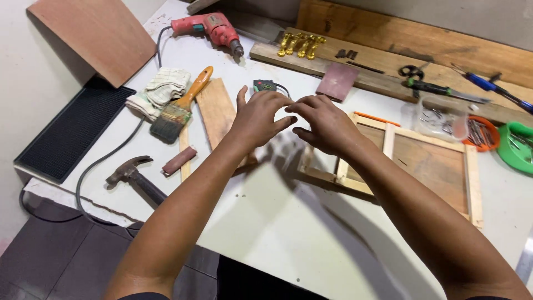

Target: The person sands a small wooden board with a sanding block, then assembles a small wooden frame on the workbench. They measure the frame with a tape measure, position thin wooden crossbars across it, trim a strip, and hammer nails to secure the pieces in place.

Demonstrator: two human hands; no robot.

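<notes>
head view, paintbrush [179,108], hammer [135,174], drill [210,27] around

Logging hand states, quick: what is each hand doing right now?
Left hand: fingers curled, fingertips meeting the right hand's; any held item cannot be told.
Right hand: the same, above the pale wooden frame.

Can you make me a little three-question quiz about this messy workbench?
1. True or false: the hammer lies near the front left edge of the white table.
2. What colour is the paintbrush handle? A blue, B orange, C black.
3. Fill in: the red tool at the back of the table is a power ____.

Key:
1. True.
2. B, orange.
3. Drill. The left hand and right hand meet fingertip to fingertip above the wooden frame.
</notes>
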